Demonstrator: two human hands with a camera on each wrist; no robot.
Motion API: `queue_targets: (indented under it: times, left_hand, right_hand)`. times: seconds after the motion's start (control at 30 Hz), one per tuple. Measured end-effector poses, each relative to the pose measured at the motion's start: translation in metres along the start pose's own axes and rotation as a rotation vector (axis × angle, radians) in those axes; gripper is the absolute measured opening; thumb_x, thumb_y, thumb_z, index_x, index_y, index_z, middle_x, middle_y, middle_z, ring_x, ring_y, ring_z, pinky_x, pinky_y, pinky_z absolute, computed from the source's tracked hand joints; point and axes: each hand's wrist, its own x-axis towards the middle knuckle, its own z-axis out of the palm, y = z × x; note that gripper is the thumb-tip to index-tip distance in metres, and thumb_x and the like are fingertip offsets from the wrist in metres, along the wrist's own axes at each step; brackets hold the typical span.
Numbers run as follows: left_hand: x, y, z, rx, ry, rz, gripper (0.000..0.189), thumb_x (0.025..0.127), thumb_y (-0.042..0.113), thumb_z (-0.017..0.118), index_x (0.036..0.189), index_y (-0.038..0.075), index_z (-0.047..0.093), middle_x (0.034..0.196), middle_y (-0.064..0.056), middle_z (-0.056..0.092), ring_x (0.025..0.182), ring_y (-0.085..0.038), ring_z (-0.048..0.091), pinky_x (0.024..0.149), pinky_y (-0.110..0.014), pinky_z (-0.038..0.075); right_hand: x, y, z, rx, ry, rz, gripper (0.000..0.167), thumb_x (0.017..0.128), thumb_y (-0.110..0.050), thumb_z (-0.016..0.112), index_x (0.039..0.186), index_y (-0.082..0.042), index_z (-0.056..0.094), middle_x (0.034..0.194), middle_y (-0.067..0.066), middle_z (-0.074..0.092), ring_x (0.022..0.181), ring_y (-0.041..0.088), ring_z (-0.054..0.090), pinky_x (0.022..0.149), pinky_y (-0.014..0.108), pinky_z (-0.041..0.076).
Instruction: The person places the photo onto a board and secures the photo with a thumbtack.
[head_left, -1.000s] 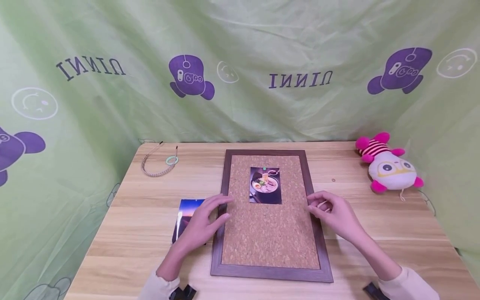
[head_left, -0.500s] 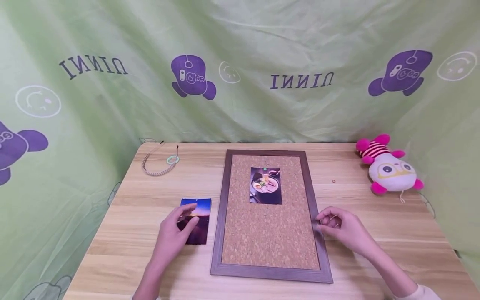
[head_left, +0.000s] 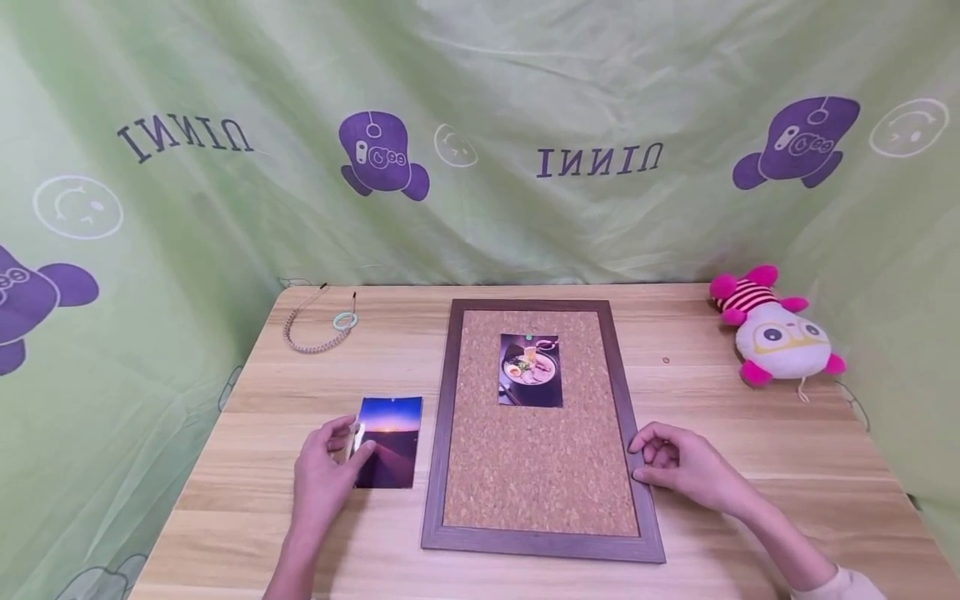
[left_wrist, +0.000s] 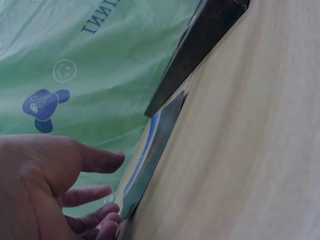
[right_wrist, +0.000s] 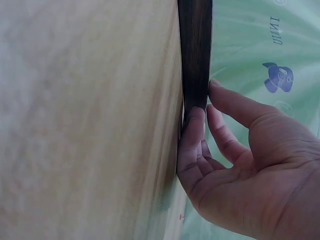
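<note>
A cork board (head_left: 540, 475) with a dark wooden frame lies on the table. Pinned to its upper part with a green pin is a ramen photo (head_left: 530, 375). To the board's left lies a sunset photo (head_left: 390, 442). My left hand (head_left: 322, 471) is at that photo's left edge, fingertips touching or nearly touching it, thumb apart from the fingers. A tiny pale-green glint by those fingertips is too small to identify in the left wrist view. My right hand (head_left: 690, 467) pinches the frame's right side, as the right wrist view shows, thumb (right_wrist: 235, 102) on its top edge.
A beaded headband (head_left: 315, 346) and a mint-green ring (head_left: 344, 322) lie at the back left. At the back right is a pink and white plush toy (head_left: 780, 333). A small brown ring (head_left: 666, 361) lies right of the board. Green curtain (head_left: 480, 225) surrounds the table.
My left hand has moved left from the board's edge to the far side of the sunset photo, uncovering it. The right hand has slid nearer along the frame's right side and pinches it there.
</note>
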Motion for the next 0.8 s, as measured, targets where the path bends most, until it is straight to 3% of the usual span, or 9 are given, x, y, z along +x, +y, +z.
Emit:
queue_targets:
  times: [0.13,0.27,0.4,0.53,0.67,0.8]
  left_hand:
    - [0.0007,-0.0017,0.0028,0.065,-0.011,0.036,0.062,0.093,0.016,0.092,0.144,-0.003,0.064,0.132,-0.029,0.062,0.117,-0.045,0.065,0.098,-0.055,0.054]
    - [-0.0002,-0.0011,0.005,0.126,-0.026,0.058,0.066,0.09,0.021,0.093,0.144,-0.003,0.063,0.125,-0.027,0.062,0.109,-0.04,0.063,0.09,-0.053,0.054]
    - [-0.0011,-0.0003,0.0044,0.173,-0.057,0.046,0.071,0.089,0.02,0.094,0.147,-0.003,0.061,0.119,-0.024,0.064,0.103,-0.035,0.06,0.084,-0.048,0.05]
    - [-0.002,0.0023,0.0011,0.206,-0.088,0.023,0.079,0.087,0.019,0.096,0.152,-0.004,0.056,0.118,-0.025,0.066,0.101,-0.035,0.061,0.084,-0.051,0.052]
    - [-0.0024,0.0025,-0.0021,0.193,-0.096,0.007,0.081,0.087,0.015,0.095,0.154,-0.004,0.054,0.119,-0.026,0.067,0.101,-0.036,0.064,0.086,-0.053,0.055]
    - [-0.0027,-0.0021,-0.0024,0.134,-0.048,0.019,0.069,0.089,0.006,0.091,0.149,-0.004,0.059,0.108,-0.021,0.073,0.086,-0.028,0.069,0.074,-0.041,0.056]
  right_hand:
    - [0.001,0.0013,-0.0012,0.005,-0.012,0.003,0.029,0.088,-0.003,0.09,0.111,-0.005,0.072,0.093,0.0,0.066,0.074,0.005,0.061,0.062,0.024,0.056]
    - [0.0009,0.0023,-0.0017,-0.003,-0.007,0.004,0.029,0.088,-0.003,0.09,0.111,-0.006,0.072,0.092,-0.001,0.066,0.074,0.004,0.06,0.061,0.024,0.055]
    - [0.0006,0.0019,-0.0015,-0.006,-0.006,0.002,0.03,0.088,-0.002,0.09,0.111,-0.006,0.072,0.091,-0.001,0.065,0.073,0.004,0.06,0.06,0.024,0.054]
    - [0.0001,0.0007,-0.0009,-0.012,-0.009,0.017,0.029,0.089,-0.003,0.09,0.111,-0.006,0.072,0.092,-0.001,0.065,0.073,0.004,0.06,0.06,0.024,0.054]
    - [-0.0005,-0.0005,-0.0002,-0.011,-0.012,0.036,0.03,0.088,-0.004,0.09,0.111,-0.006,0.072,0.092,-0.001,0.065,0.074,0.004,0.06,0.061,0.024,0.054]
    - [-0.0005,-0.0006,0.0003,-0.01,-0.008,0.035,0.03,0.088,-0.003,0.09,0.111,-0.006,0.071,0.091,-0.001,0.065,0.073,0.004,0.06,0.06,0.023,0.054]
